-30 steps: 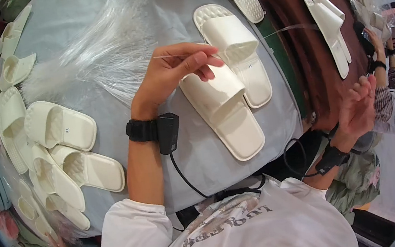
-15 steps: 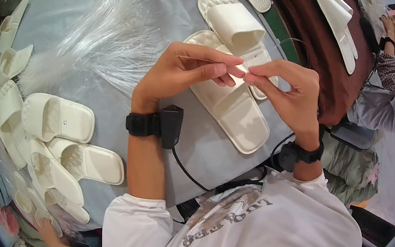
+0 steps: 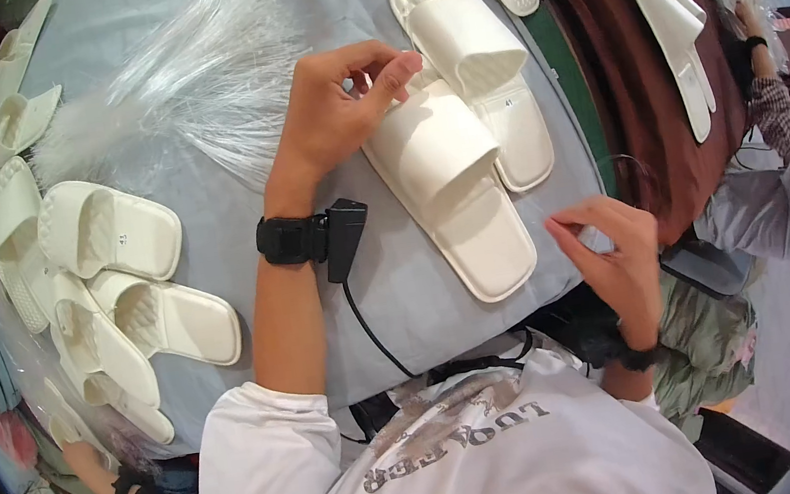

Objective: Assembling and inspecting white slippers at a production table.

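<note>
A pair of cream slide slippers lies in front of me: the nearer slipper [image 3: 481, 250] overlaps the farther slipper [image 3: 466, 35]. My left hand [image 3: 335, 104] is closed beside the nearer slipper's far end, thumb against the curled fingers; what it holds, if anything, is too fine to make out. Off the table's near edge, right of the pair, my right hand [image 3: 618, 251] has thumb and forefinger drawn together in a pinch, slightly blurred. Whatever is between them cannot be made out. A faint thin clear strand [image 3: 627, 157] arcs above that hand.
A spread bundle of clear plastic strands [image 3: 200, 82] covers the far left of the grey tablecloth [image 3: 368, 342]. More cream slippers [image 3: 141, 232] are heaped at the left. On the brown cloth at right lies another slipper pair [image 3: 675, 46]. Other people's hands [image 3: 753, 25] [image 3: 87, 462] show at both sides.
My hands have parted. The left moved up and slightly left, off the pair's middle; the right moved down and right, away from the slippers. The strand between the left fingers is no longer visible.
</note>
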Motion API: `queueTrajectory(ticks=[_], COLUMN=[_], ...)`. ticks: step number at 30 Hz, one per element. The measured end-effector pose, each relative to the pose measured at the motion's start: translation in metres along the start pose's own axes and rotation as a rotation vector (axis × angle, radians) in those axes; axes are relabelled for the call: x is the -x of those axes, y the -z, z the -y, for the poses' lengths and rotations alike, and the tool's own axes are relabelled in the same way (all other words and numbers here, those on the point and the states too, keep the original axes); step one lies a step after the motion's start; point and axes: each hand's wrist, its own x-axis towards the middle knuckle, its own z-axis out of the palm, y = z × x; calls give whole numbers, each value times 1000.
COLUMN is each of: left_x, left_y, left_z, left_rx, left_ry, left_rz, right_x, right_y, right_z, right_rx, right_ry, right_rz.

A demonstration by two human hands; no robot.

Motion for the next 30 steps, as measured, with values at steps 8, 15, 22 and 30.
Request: queueTrajectory(ticks=[8,15,22,30], left_x=[3,2,-6,8], left_y=[0,1,1,15], left_z=[8,-2,10,9], left_rx=[-225,-93,151,926], left_ry=[-123,30,-37,-66], left_rz=[-33,9,-262,-6], right_x=[-31,-36,-31,-51], right_y=[-97,-114,-87,-42], right_z=[-2,-2,10,38], right_rx=[-80,-70,-61,-29], right_ry=[217,198,317,213], right_rz=[-370,-400,-326,-471])
